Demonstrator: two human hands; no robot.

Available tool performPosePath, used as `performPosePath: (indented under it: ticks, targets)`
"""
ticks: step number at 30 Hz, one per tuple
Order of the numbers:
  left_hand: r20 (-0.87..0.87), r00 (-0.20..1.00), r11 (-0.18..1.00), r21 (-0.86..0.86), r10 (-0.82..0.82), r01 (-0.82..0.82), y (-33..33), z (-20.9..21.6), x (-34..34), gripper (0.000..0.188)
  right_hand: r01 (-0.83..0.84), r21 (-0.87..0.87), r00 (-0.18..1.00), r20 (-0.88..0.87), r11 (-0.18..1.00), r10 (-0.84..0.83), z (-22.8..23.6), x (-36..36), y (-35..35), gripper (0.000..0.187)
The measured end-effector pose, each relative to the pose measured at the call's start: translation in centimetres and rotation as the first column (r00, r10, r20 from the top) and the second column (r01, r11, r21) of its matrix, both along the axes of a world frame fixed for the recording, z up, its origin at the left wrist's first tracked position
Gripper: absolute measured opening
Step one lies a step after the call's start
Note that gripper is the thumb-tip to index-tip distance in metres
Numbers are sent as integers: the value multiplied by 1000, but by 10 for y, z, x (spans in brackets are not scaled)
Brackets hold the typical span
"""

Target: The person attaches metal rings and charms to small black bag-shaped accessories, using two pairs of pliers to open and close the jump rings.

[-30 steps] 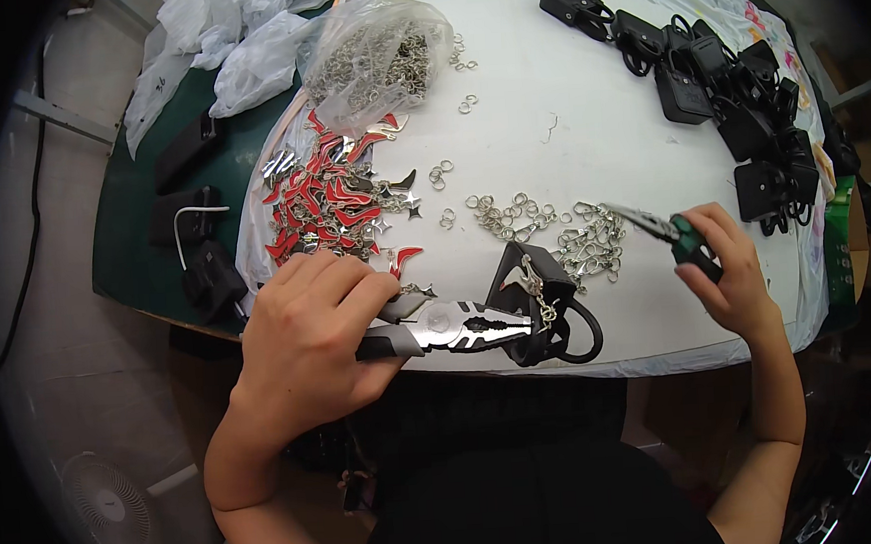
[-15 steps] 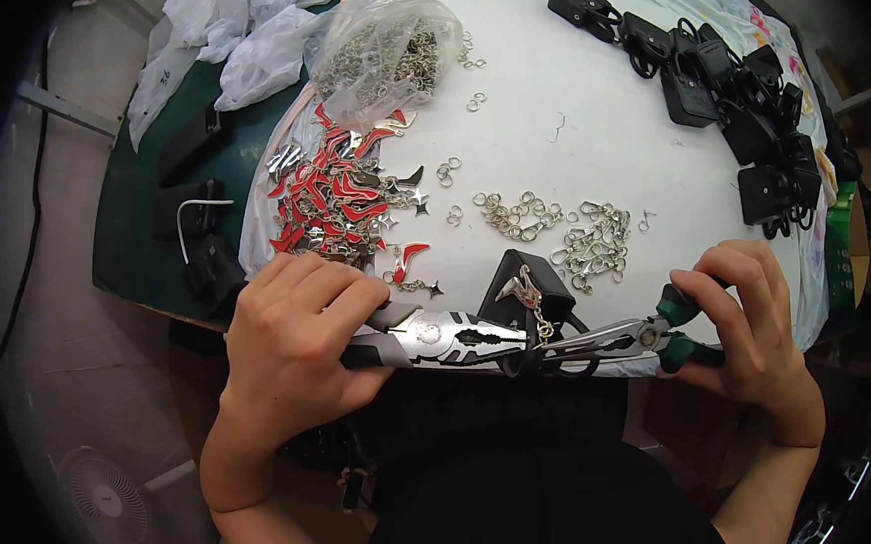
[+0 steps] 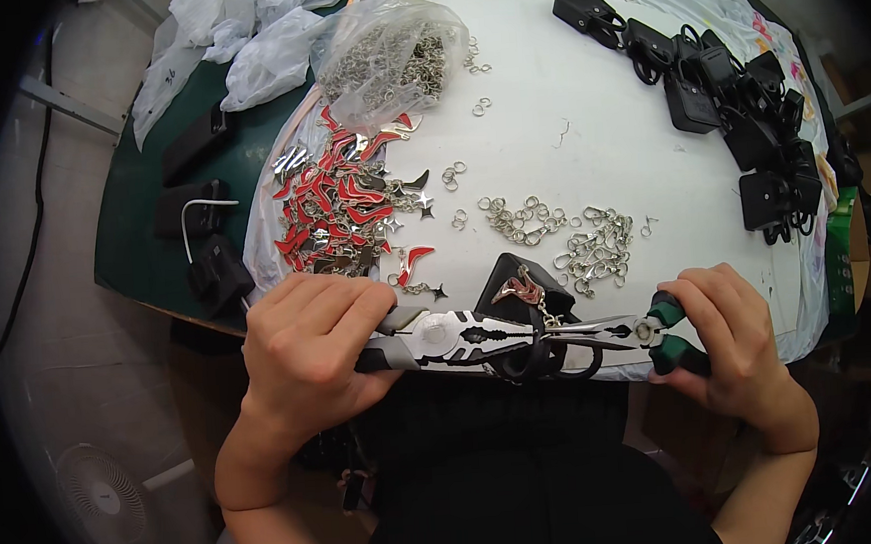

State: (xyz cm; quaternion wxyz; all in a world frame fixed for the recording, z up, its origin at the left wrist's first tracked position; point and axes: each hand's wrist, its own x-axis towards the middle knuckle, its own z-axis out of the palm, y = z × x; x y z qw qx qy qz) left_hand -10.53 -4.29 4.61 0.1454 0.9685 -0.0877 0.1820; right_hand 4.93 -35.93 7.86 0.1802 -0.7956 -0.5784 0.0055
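Your left hand (image 3: 315,344) is wrapped round the grey-handled pliers (image 3: 450,339), and your right hand (image 3: 724,339) grips the green-handled pliers (image 3: 645,331). Their tips meet in front of the black pouch (image 3: 501,276), which sits at the counter's (image 3: 556,115) near edge with a silver charm (image 3: 521,289) on a short chain (image 3: 550,318) against it. Whether either tip bites a link, you can't tell from here. If the noses slip while twisting, they could scratch the pouch, or a ring could bend out of round or spring off. A hard pull might drag the pouch over the edge. Just beyond, the loose clasps (image 3: 594,247) could be scattered by a knock, as could the red boot charms (image 3: 337,203) farther left.
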Motion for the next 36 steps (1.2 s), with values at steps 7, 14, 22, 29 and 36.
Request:
performPosePath:
  ticks: [7,14,22,29,36]
  targets:
    - [86,996,984,179,0,-16,-2,8,1,58,47,-60,973,-222,997,-59,-2,-5,-3,63]
    - [94,995,976,220,-23,1,0,10,2,59,37,-51,963,-267,998,-50,-3,-5,-5,60]
    - [105,994,970,242,-19,-7,-2,14,0,57,28,-33,963,-267,999,-36,-3,-5,-7,61]
    - [-30,999,991,129,20,-16,-5,20,2,55,-17,3,997,-75,1000,17,-6,-1,-5,66]
    - [-244,954,981,-37,174,-188,-22,-15,-15,51,53,-34,998,-14,998,-54,2,13,-23,65]
